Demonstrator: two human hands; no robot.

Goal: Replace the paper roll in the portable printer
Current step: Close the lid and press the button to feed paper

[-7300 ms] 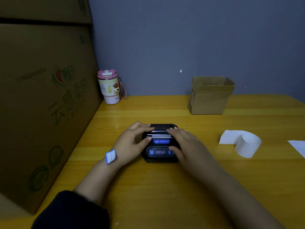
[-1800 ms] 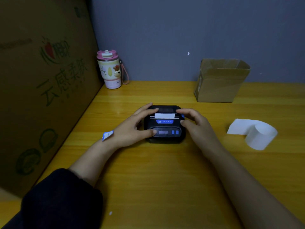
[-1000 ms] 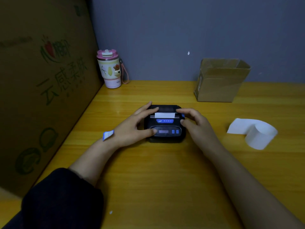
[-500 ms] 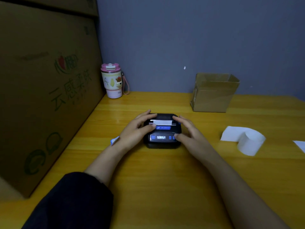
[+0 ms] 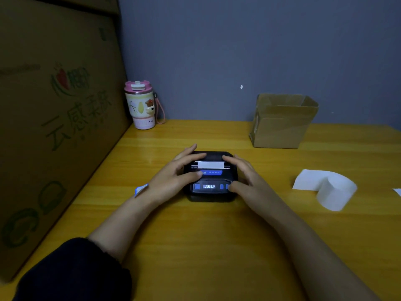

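A small black portable printer point(image 5: 210, 193) lies in the middle of the yellow wooden table point(image 5: 195, 246), lid closed, its little screen lit. A short white strip of paper point(image 5: 211, 164) sticks out of its slot. My left hand point(image 5: 173, 179) rests on the printer's left side, thumb on the blue label. My right hand point(image 5: 245, 179) lies against its right side, thumb by the buttons. A loose white paper roll point(image 5: 332, 192) with an unrolled tail lies on the table to the right, apart from both hands.
A tall cardboard box point(image 5: 54, 127) walls off the left side. A pink-lidded tumbler point(image 5: 142, 105) stands at the back left by the grey wall. An open small carton point(image 5: 282, 120) sits at the back right. A white paper scrap point(image 5: 397, 191) lies at the right edge.
My right thumb has come down from the printer's top to the button row. The printer's screen has lit up. The camera view has shifted slightly.
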